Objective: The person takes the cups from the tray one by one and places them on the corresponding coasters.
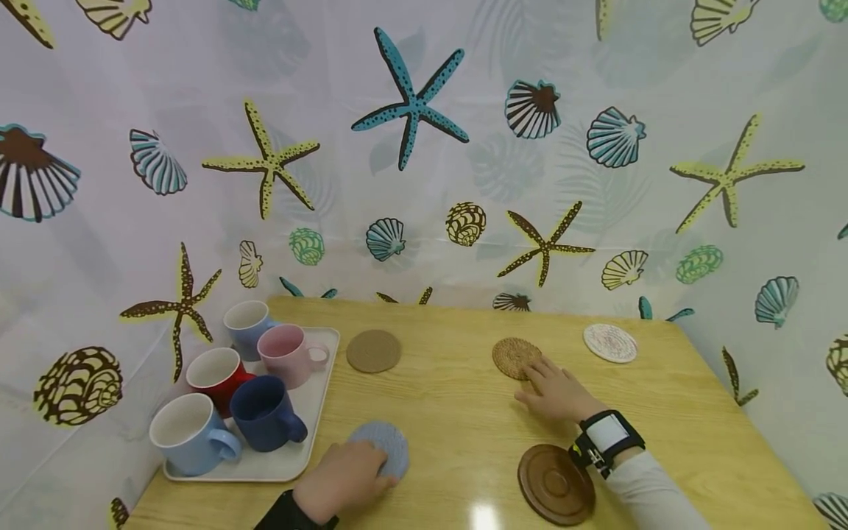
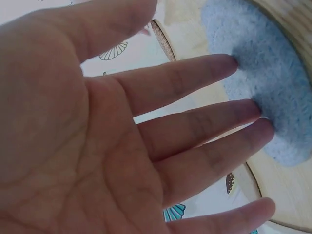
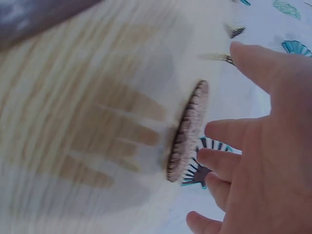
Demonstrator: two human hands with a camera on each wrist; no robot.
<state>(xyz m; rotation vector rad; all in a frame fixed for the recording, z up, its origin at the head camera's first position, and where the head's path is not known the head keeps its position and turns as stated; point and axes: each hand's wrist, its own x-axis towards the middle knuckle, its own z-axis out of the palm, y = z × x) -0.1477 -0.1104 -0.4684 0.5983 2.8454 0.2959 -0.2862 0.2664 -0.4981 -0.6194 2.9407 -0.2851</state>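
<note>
Nearest me, the left hand (image 1: 344,478) lies flat, fingers (image 2: 204,117) straight, tips touching a blue felt coaster (image 1: 387,445) beside the mug tray (image 1: 318,412). Right hand (image 1: 556,394), fingers spread loosely, reaches the woven rattan coaster (image 1: 513,355), holding nothing.

Bright, even light; glare patch on the worktop (image 1: 486,515) at 6 o'clock. Head view bows at the edges. Right wrist view is motion-blurred; left wrist view soft.
</note>
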